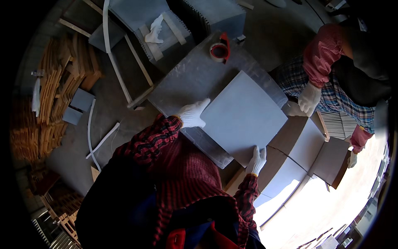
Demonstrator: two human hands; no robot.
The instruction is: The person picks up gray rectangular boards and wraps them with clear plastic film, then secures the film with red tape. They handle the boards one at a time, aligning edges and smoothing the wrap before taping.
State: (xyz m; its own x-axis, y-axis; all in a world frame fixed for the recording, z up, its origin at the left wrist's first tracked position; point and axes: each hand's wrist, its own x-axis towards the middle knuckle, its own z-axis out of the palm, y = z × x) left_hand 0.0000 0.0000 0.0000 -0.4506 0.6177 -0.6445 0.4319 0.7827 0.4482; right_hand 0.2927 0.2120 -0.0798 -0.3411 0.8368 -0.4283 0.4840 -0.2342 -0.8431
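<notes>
A flat, pale grey square panel [244,114] lies over a worktable [188,83] in front of me. My left hand [192,113], in a white knitted glove, is closed at the panel's left edge. At its near right corner my right hand [257,160], gloved the same way, grips the edge with the fingers pointing away from me. The undersides of the fingers are hidden. How thick the panel is, I cannot tell. A red tape dispenser [219,50] with a roll of tape sits beyond the panel on the table's far side.
To the right, a co-worker's gloved hand [309,98] is by a row of large pale boxes [290,157]. Stacked wooden pieces [62,83] stand at the left. Grey stacks [215,16] lie past the table, and white strips [103,141] on the floor.
</notes>
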